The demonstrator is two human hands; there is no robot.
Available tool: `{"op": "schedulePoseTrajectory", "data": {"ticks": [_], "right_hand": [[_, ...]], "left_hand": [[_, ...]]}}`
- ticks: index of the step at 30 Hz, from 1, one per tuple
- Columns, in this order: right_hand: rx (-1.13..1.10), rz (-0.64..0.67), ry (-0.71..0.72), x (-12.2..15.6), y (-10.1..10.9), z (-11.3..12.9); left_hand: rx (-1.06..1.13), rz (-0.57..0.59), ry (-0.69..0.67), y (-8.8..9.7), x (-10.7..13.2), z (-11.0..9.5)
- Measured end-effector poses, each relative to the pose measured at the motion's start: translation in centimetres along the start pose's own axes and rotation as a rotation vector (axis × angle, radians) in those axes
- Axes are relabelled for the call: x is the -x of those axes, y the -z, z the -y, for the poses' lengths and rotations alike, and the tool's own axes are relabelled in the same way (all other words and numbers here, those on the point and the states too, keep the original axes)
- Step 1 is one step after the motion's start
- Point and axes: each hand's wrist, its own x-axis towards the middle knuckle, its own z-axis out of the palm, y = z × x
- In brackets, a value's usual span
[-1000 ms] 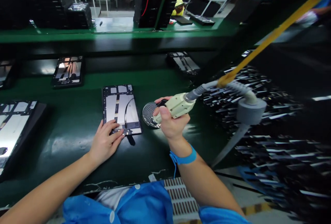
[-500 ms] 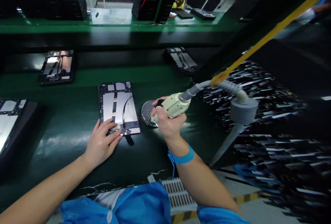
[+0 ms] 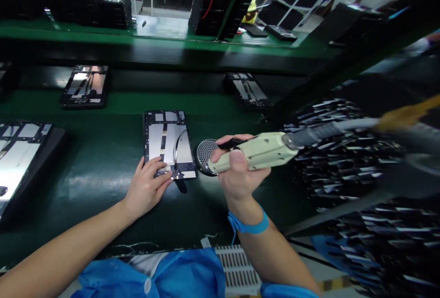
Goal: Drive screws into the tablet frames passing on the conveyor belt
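Observation:
An opened tablet with a silvery inner plate and black edges lies on the dark green bench. A thin curved cable runs down its right half. My left hand rests on its lower left corner, fingers spread over the bottom part. My right hand is wrapped around a pale green hand gun with a black lever and a grey hose. The gun's tip points left at a round perforated metal disc just right of the tablet. Fingers hide where the tip ends.
More opened tablets lie at the left, back left and back right. Dense rows of dark panels stand at the right, under the grey hose. A green post slants across the right.
The view has shifted, so the bench things appear farther right. My right hand has turned the gun flatter, with its hose end swung right. My left hand stays on the tablet.

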Motion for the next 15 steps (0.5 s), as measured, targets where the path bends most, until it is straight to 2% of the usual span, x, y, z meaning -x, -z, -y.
{"op": "schedulePoseTrajectory", "data": {"ticks": [3, 6, 15], "right_hand": [[-0.128, 0.152, -0.062, 1.5, -2.1, 0.6], [-0.129, 0.276, -0.109, 2.8, -3.3, 0.0], [-0.111, 0.303, -0.125, 3.7, -3.4, -1.5]], "left_hand": [[0.004, 0.010, -0.002, 0.0, -0.1, 0.0], [0.004, 0.019, 0.003, 0.1, -0.1, 0.2], [0.008, 0.024, 0.000, 0.3, -0.3, -0.1]]}}
